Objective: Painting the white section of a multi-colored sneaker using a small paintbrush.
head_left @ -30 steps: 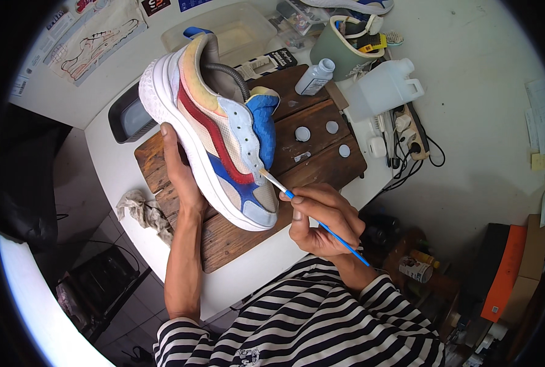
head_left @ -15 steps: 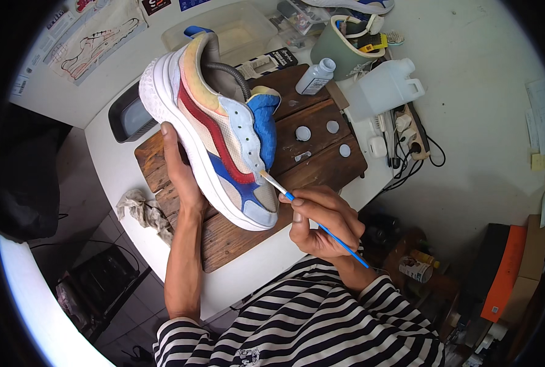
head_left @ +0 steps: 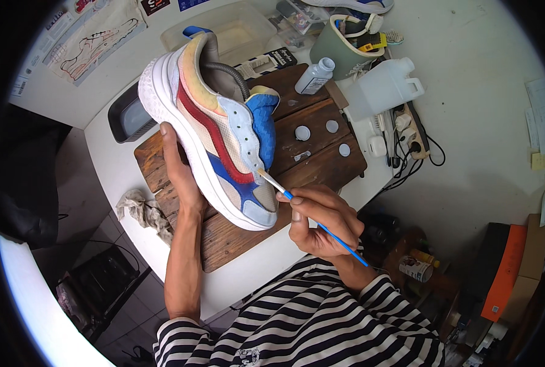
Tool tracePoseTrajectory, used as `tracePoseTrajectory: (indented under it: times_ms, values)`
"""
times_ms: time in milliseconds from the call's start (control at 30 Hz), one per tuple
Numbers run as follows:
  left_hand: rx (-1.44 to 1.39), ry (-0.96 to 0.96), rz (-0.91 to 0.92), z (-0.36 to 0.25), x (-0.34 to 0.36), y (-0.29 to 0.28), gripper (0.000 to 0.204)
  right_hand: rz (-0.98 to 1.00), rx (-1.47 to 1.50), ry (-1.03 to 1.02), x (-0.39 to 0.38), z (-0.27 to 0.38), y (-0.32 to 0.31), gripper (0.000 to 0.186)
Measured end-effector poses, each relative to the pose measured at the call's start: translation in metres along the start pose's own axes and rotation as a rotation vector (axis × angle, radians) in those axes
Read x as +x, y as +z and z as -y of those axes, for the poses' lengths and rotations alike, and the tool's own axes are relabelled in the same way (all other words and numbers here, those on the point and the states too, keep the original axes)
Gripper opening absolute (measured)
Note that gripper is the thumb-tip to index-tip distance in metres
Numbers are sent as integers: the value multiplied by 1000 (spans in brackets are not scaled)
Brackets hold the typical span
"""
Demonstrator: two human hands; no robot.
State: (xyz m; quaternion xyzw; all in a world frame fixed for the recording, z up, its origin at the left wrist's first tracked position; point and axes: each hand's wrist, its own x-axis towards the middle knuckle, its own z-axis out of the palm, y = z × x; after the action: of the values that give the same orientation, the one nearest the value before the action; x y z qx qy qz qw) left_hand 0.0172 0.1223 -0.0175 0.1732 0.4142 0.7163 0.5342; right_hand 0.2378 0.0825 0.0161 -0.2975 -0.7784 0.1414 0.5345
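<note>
My left hand (head_left: 183, 177) grips a sneaker (head_left: 199, 134) from its sole side, the thumb along the white midsole and the other fingers hidden beneath. The shoe is tilted, toe toward me, with cream mesh, a dark red wavy stripe, blue patches and a pale blue lace panel. A grey coiled shoe tree (head_left: 231, 72) sits inside its opening. Pinched in my right hand (head_left: 324, 220) is a thin paintbrush (head_left: 327, 232) with a blue handle. Its bristle tip touches, or nearly touches, the lower end of the lace panel.
Under the shoe lies a dark wooden board (head_left: 235, 235) on a white table, bearing small white caps (head_left: 302, 133) and an uncapped bottle (head_left: 315, 76). A crumpled rag (head_left: 142, 211) lies at left. Behind are a translucent jug (head_left: 385, 88), a bucket (head_left: 333, 52) and a power strip (head_left: 416, 134).
The brush tip has shifted very slightly left along the lower lace panel. The shoe has moved only a hair; both hands keep their holds.
</note>
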Motion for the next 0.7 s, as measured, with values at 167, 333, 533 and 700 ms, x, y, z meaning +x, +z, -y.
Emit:
tracePoseTrajectory:
  times_ms: [167,333,533,700]
  values:
    - [-19,9,-29,1,1,0,65,41,11,14,-4,0,1,21]
    - [2,14,4,0,1,1,65,13,12,2,-4,-1,-1,21]
    - [-8,13,-22,0,0,2,65,25,-1,-8,-2,-5,2,21]
    - [7,19,3,0,1,0,65,32,-8,2,-11,-4,-3,22]
